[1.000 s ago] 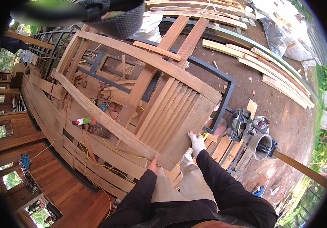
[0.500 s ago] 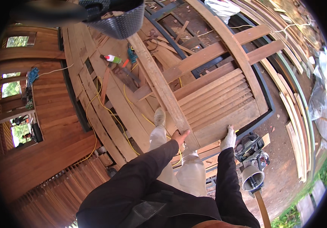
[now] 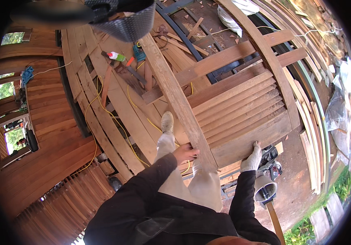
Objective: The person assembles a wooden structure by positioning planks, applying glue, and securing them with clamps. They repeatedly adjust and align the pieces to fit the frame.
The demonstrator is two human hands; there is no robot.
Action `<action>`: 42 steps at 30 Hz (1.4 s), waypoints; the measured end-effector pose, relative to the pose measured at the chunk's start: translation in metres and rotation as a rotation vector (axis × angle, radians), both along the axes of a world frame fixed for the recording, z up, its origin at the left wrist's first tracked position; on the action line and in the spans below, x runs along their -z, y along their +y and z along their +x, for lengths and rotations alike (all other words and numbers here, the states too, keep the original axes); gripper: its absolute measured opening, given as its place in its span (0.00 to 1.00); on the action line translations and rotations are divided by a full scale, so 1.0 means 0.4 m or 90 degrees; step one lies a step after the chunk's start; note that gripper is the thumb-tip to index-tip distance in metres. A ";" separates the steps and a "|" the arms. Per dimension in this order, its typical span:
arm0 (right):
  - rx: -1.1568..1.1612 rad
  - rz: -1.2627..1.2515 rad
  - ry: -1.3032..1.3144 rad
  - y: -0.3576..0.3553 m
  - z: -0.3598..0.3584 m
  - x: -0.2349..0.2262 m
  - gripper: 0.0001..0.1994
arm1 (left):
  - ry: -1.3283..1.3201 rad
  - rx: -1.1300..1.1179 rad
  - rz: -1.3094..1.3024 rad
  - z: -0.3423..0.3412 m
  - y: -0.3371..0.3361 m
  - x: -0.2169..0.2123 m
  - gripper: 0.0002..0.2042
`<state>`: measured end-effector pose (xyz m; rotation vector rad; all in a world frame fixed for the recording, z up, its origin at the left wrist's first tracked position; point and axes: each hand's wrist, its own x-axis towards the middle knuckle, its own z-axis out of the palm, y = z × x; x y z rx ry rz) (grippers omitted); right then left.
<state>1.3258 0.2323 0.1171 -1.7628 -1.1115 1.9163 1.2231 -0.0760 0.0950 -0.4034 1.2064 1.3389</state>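
Note:
A slatted wooden panel [image 3: 241, 107] in a wide frame lies tilted in front of me, its long left stile [image 3: 171, 87] running away from my body. Beside that stile's near end, my left hand [image 3: 185, 154] is bare, with its fingers pinched together at the wood's edge. Whatever sits between those fingertips is too small to make out. My right hand [image 3: 251, 159], in a pale glove with bare fingertips, grips the near bottom rail [image 3: 253, 143] of the panel. Two loose cross boards [image 3: 220, 61] pass through the panel's far, unslatted part.
A plank deck [image 3: 114, 110] carries a yellow cord [image 3: 132, 141], a green-and-white bottle [image 3: 116, 56], a teal power tool [image 3: 139, 52] and wood offcuts. Stacked timber [image 3: 312, 139] lies right. A bucket-shaped container [image 3: 265, 188] stands by my right arm. A dark textured pouch [image 3: 124, 24] hangs up front.
My left thumb has come off the top of the stile, and the fingers now pinch at its edge. The right hand keeps its hold on the rail. My view has shifted slightly.

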 end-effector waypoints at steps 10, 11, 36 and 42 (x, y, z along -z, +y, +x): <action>0.093 0.130 0.018 -0.012 0.000 -0.152 0.26 | 0.637 -0.065 -0.335 -0.721 -0.179 0.210 0.24; 0.107 0.202 -0.025 -0.019 -0.007 -0.160 0.25 | 0.452 -0.213 -0.083 -0.738 -0.142 0.256 0.27; 0.090 0.285 -0.110 -0.089 -0.014 -0.163 0.18 | 0.754 0.468 -0.220 -0.795 0.223 0.217 0.44; 0.075 0.273 -0.100 -0.096 -0.031 -0.172 0.15 | 0.725 0.450 -0.173 -0.679 0.229 0.182 0.38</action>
